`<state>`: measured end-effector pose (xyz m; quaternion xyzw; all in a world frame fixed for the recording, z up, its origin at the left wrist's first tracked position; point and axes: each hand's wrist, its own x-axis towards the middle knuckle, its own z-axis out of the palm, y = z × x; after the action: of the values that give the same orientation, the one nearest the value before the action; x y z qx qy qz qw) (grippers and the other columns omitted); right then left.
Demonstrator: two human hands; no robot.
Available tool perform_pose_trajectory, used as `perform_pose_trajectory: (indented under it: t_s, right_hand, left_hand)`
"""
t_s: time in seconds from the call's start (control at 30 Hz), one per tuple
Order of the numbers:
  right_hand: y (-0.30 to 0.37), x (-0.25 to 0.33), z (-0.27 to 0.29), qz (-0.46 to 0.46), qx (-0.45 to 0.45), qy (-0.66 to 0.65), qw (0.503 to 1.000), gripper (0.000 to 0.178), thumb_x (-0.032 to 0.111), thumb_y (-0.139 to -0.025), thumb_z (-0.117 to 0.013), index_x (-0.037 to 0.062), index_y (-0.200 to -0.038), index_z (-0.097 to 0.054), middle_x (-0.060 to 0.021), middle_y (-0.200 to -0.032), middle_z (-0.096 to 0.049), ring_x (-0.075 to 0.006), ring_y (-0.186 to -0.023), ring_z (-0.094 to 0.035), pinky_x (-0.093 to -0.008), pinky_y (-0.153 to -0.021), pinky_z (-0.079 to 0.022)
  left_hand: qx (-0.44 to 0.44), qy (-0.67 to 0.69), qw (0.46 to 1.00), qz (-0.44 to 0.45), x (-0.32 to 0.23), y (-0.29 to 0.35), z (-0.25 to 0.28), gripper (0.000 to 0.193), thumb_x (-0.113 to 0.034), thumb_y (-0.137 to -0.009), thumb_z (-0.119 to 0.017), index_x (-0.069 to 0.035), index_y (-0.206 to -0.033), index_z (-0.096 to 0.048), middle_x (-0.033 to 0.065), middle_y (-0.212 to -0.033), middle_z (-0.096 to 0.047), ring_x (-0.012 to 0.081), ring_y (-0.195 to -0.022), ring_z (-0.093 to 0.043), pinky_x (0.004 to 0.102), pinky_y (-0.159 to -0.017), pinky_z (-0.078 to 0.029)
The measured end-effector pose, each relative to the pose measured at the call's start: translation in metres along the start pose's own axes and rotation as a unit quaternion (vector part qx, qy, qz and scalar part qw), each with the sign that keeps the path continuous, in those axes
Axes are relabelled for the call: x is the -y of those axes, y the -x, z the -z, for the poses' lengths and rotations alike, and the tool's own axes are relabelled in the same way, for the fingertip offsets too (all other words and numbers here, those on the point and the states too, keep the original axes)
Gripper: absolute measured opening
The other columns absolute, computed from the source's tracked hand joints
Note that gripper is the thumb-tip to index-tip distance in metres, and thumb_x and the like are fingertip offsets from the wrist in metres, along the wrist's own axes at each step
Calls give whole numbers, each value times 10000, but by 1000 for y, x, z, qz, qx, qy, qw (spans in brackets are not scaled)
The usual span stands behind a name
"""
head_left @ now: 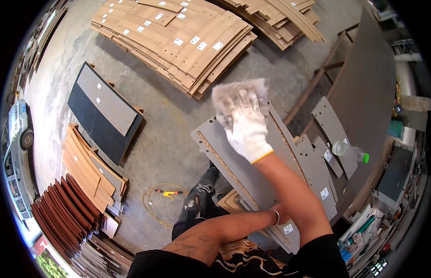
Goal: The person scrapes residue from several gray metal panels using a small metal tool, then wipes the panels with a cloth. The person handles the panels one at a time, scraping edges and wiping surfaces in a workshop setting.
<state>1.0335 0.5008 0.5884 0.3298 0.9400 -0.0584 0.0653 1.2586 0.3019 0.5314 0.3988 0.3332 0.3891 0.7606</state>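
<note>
A grey panel (238,164) with drilled holes and two long brown grooves lies in front of me, on top of other boards. My right hand (245,113), in a white knit glove with a yellow cuff edge, presses a fluffy grey-white cloth (258,86) at the panel's far end. The cloth and fingertips are slightly blurred. Bent across my body, my left arm passes under the right forearm, a pale bracelet at its wrist. My left hand (283,211) is at the panel's near part, its fingers hidden behind the right forearm.
Smaller grey boards (310,162) and a clear bottle (346,150) with a green cap sit at right, beside a long brown surface (368,88). Stacked wooden panels (178,46) stand beyond. A yellow air gun (168,193) with its hose lies on the floor. Dark red slats (67,215) stand left.
</note>
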Motion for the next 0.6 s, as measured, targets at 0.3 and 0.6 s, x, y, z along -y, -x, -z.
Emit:
perform_pose_trajectory:
  t_s: [0.3, 0.6]
  right_hand:
    - [42, 32, -13, 134, -17, -152, 979, 480, 325, -969, -612, 140, -1412, -626, -143, -1534, -531, -291, -1464, -451, -514, -1257, -251]
    - [35, 56, -8, 187, -18, -226, 956, 523, 370, -973, -581, 98, -1418, -605, -165, -1526, -527, -339, -1515, -337, -514, -1279, -167]
  left_hand:
    - [-131, -428, 863, -233, 66, -19, -18, 661, -395, -1064, -500, -118, -1623, -283, 78, -1679, -304, 276, -1539, -284, 443, -1286, -175]
    - [35, 304, 945, -116, 72, -16, -28, 665, -448, -1111, -327, -138, -1664, -128, 108, -1726, -168, 269, -1594, -149, 475, -1296, -134]
